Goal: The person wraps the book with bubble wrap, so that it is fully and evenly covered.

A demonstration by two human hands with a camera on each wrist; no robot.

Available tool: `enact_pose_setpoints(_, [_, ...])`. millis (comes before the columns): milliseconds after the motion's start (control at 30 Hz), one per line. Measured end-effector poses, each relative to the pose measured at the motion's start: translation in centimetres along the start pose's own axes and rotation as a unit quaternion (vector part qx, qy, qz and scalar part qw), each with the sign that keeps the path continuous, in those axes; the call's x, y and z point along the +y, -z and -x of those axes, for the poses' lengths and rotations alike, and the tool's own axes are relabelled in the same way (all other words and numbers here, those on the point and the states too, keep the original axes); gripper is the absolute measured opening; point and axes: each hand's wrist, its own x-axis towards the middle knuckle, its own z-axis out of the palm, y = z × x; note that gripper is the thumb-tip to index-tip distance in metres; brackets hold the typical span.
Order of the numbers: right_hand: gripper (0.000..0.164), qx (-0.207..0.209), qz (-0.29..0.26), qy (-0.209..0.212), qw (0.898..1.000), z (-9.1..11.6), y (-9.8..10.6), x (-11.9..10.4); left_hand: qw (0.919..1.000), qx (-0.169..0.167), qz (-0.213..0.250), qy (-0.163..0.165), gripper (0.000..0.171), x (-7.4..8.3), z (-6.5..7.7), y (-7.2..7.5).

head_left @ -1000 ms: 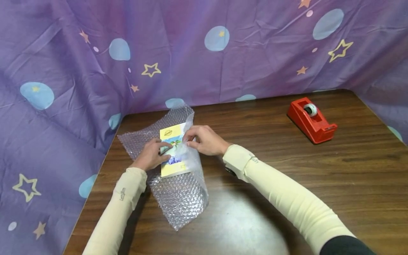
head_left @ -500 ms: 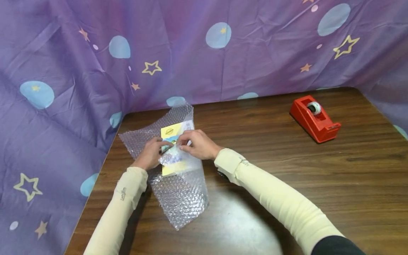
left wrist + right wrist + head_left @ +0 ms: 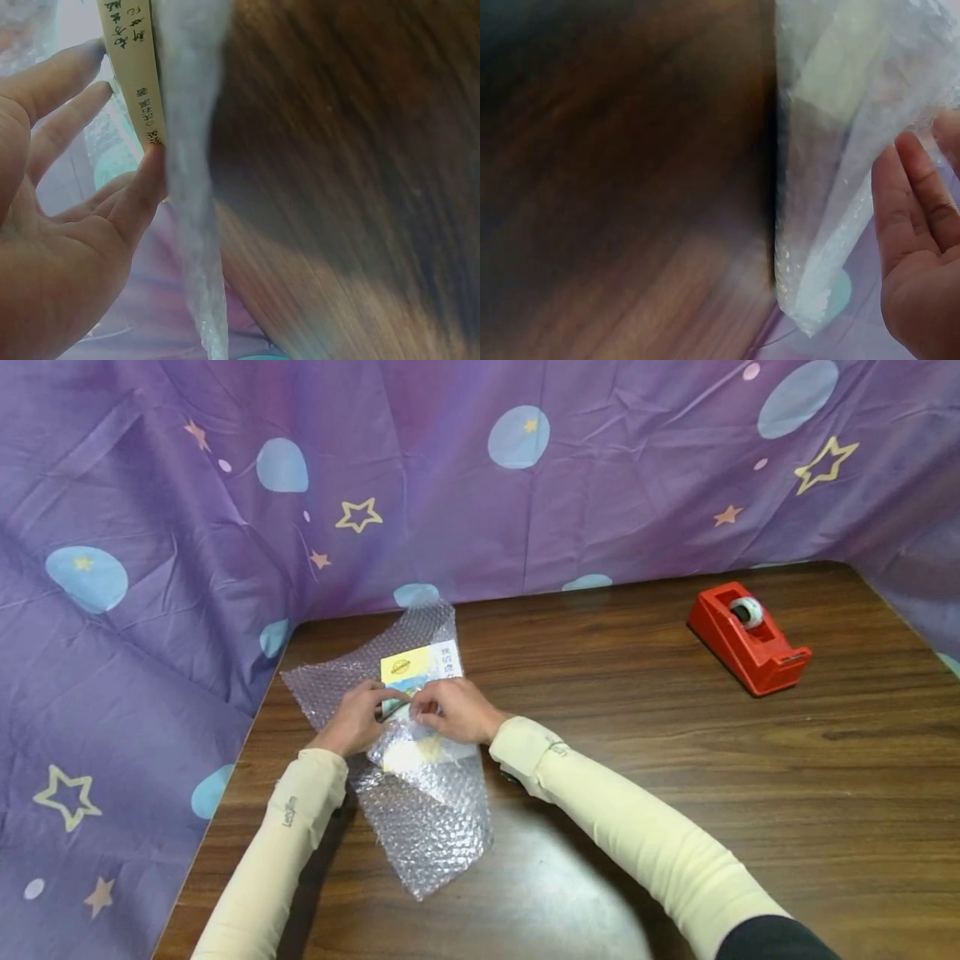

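– Brown wood grain marked the table point(image 3: 637, 743). What enclosed it?

– A purple curtain point(image 3: 442, 472), printed with stars and pale blue discs, hung behind the table and along both sides. A red tape dispenser point(image 3: 757, 662), loaded with a white roll point(image 3: 753, 613), stood toward the far right corner.

– State the position and orientation of the book point(image 3: 417, 663).

– The book lay face up on the bubble wrap point(image 3: 427, 831), at the left side of the table. Its long axis ran from near to far; the edge with the round emblem pointed toward the curtain. The bubble wrap extended past the near and far edges of the book, and a fold of it covered the lower part of the cover.

– Report both hands.

– The left hand point(image 3: 354, 722) was unclenched, its extended fingers resting on the cover. The right hand point(image 3: 456, 708) pinched the folded bubble wrap above the cover, just beside the left fingertips.

– Which details depended on the view?

– The left wrist view showed a narrow cream spine point(image 3: 139, 82) with dark characters, and the thumb touching it; the head view did not show that face. Only the head view included the tape dispenser. The right wrist view showed the bubble wrap edge-on, translucent over a pale yellow area.
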Motion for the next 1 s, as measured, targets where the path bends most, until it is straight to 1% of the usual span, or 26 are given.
enact_pose_setpoints(167, [0.005, -0.007, 0.027, 0.0, 1.0, -0.2, -0.7, 0.1, 0.9999, 0.004, 0.0, -0.015, 0.035, 0.0, 0.2, 0.0])
enact_pose_setpoints(367, [0.005, 0.001, 0.059, 0.011, 0.998, -0.2, -1.1, -0.1, 0.9991, 0.019, -0.004, -0.038, 0.034, -0.1, -0.1, 0.0])
enact_pose_setpoints(533, [0.008, -0.014, 0.064, 0.0, 0.998, -0.2, -1.1, -0.4, 0.9986, 0.021, -0.008, -0.048, 0.034, -0.2, -0.1, 0.0])
enact_pose_setpoints(600, [0.018, -0.029, 0.057, -0.006, 0.998, -0.2, -1.0, -0.5, 0.9985, 0.02, -0.008, -0.05, 0.034, -0.1, -0.2, 0.1])
enact_pose_setpoints(700, [0.044, -0.053, 0.045, -0.012, 0.997, -0.2, -0.7, -0.5, 0.9988, 0.014, -0.008, -0.046, 0.037, -0.1, -0.2, 0.1])
enact_pose_setpoints(767, [0.053, -0.067, 0.037, -0.012, 0.997, -0.2, -0.5, -0.5, 0.999, 0.007, -0.007, -0.043, 0.038, 0.0, -0.3, 0.2])
enact_pose_setpoints(800, [0.053, -0.072, 0.036, -0.011, 0.997, -0.2, -0.4, -0.4, 0.9991, 0.004, -0.008, -0.041, 0.039, 0.0, -0.3, 0.2])
enact_pose_setpoints(867, [0.049, -0.08, 0.034, -0.007, 0.996, -0.2, -0.3, -0.3, 0.9992, -0.002, -0.009, -0.039, 0.039, 0.1, -0.3, 0.3])
enact_pose_setpoints(933, [0.038, -0.088, 0.036, 0.001, 0.995, -0.1, -0.1, -0.2, 0.9992, -0.006, -0.009, -0.039, 0.037, 0.2, -0.3, 0.4])
enact_pose_setpoints(1000, [0.033, -0.099, 0.047, 0.01, 0.994, 0.0, 0.0, -0.2, 0.999, -0.008, -0.01, -0.042, 0.035, 0.1, -0.3, 0.4])
